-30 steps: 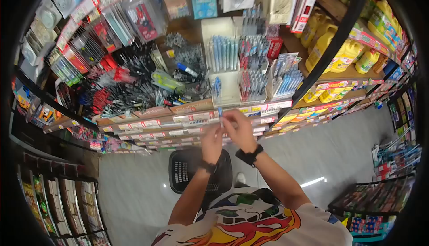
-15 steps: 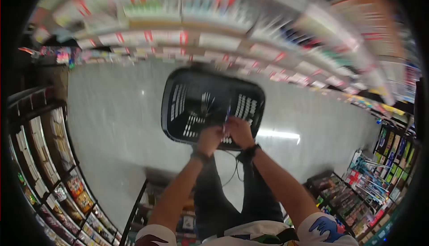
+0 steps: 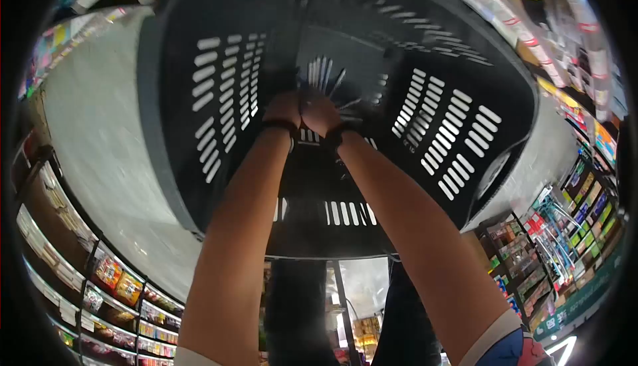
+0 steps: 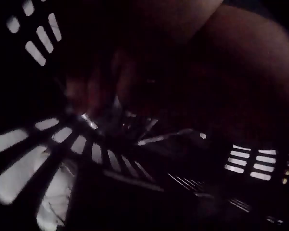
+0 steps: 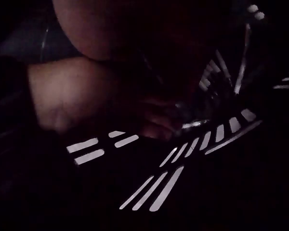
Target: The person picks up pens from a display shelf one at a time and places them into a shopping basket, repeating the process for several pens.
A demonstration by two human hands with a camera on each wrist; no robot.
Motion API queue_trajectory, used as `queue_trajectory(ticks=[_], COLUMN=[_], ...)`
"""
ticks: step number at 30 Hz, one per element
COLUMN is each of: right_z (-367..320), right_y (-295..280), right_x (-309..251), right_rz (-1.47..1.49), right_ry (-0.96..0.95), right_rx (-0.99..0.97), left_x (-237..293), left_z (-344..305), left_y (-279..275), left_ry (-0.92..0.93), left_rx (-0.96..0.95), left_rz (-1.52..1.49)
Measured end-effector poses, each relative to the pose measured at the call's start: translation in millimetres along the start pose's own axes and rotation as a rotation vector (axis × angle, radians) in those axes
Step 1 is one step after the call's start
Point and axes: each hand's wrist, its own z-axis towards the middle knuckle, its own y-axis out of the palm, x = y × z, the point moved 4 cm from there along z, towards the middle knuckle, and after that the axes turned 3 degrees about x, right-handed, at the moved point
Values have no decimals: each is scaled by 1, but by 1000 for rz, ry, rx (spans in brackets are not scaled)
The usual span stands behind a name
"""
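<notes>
Both hands reach deep into a black plastic shopping basket (image 3: pixel 174 93) with slotted walls. In the head view my left hand (image 3: pixel 284 108) and right hand (image 3: pixel 319 111) are side by side, low over the basket's floor. Several slim pens (image 3: pixel 320 71) lie fanned out just beyond the fingers, and one pen (image 3: pixel 338 81) slants off to the right. The wrist views are very dark. Fingers (image 4: pixel 94 91) point down at pale, pen-like sticks in the left wrist view; a light stick (image 5: pixel 195 125) lies right at the fingertips in the right one. Whether either hand grips a pen, I cannot tell.
Grey tiled floor (image 3: pixel 93 140) surrounds the basket. Shelves of packaged goods (image 3: pixel 116 279) stand at the lower left, and a rack (image 3: pixel 518 253) at the right. Priced shelf edges (image 3: pixel 518 37) run along the upper right.
The view has swung down from the pen shelf to the basket, which now fills the middle. Both hands went from in front of the shelf down into the basket, with a blue pen in them earlier.
</notes>
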Motion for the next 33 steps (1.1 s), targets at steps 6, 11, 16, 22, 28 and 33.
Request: queue_trajectory(ticks=[6,11,16,22,28,33], right_z=[-17,-72,-170,-305,-393,-356], right_y=[-15,-94,-264,-528,-710,-815], right_x=[3,-51,-196,-416,-527,-557], right_rz=[372,216,482,291,495,267], right_ry=[262,283,262,87,-240,-412], right_rx=[-186,-357,-67,161,444,723], left_x=[-15,55,162,330,515,642], left_z=[18,-61,-212,-443,-595,-590], left_y=[26,-53,-173,-298,-397,-465], left_ry=[23,225,289,494,778,914], left_rx=[-83,-47,-33,66,266,726], left_rz=[85,78,-206,-490,-639,-601])
